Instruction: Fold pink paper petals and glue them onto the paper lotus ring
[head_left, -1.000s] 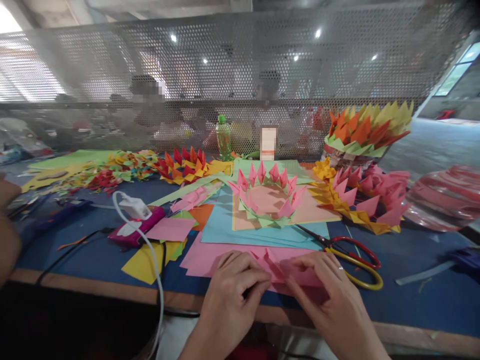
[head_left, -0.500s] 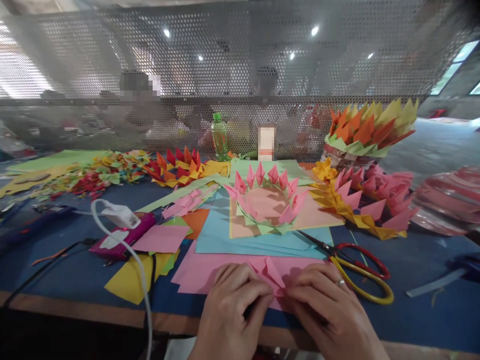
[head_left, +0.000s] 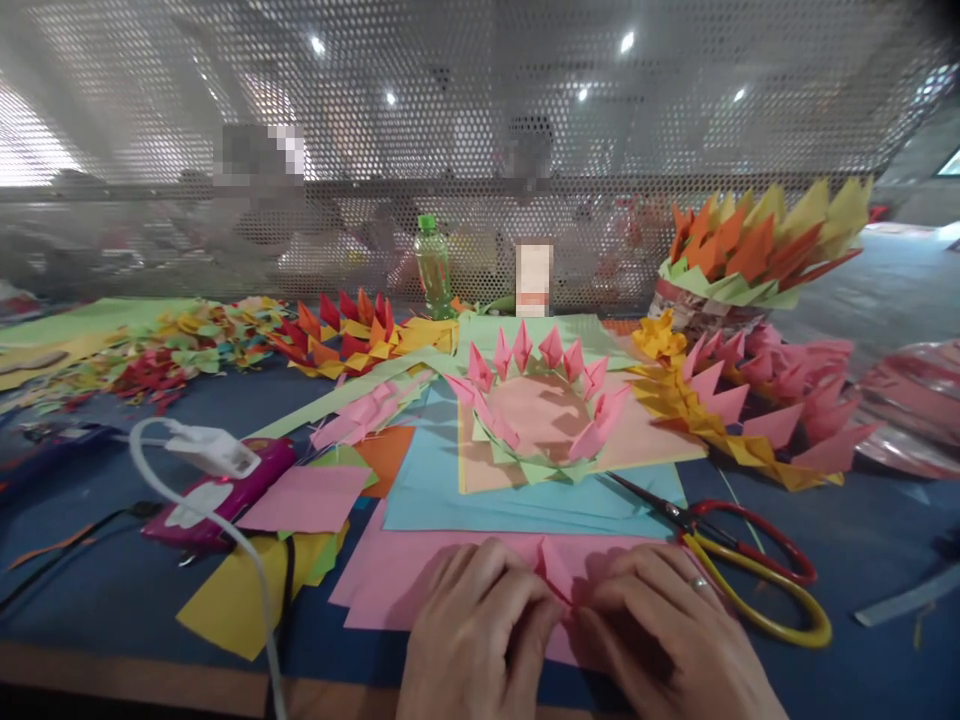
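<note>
Close to the table's front edge, my left hand (head_left: pixel 487 625) and my right hand (head_left: pixel 675 625) pinch a small folded piece of pink paper (head_left: pixel 555 568) between them. My fingers hide most of its lower part. Under both hands lie flat pink sheets (head_left: pixel 382 570), with blue sheets (head_left: pixel 427 505) just beyond. A ring of pink folded petals with green points (head_left: pixel 589 435) rests on a peach sheet (head_left: pixel 645 425). Scissors (head_left: pixel 739 560) with one red and one yellow handle lie beside my right hand, blades angled toward the ring.
A purple power strip (head_left: pixel 262 475) with a white plug and cable is on the left, near yellow paper (head_left: pixel 225 600). Paper scraps (head_left: pixel 172 350), an orange-red ring (head_left: pixel 345 345), a green bottle (head_left: pixel 431 265) and a petalled basket (head_left: pixel 697 300) stand farther back. A perforated screen (head_left: pixel 450 150) rises behind.
The view has shifted slightly closer and lower over the table. Both hands stay together on the pink paper, and its upright flap shows a little differently between the fingers.
</note>
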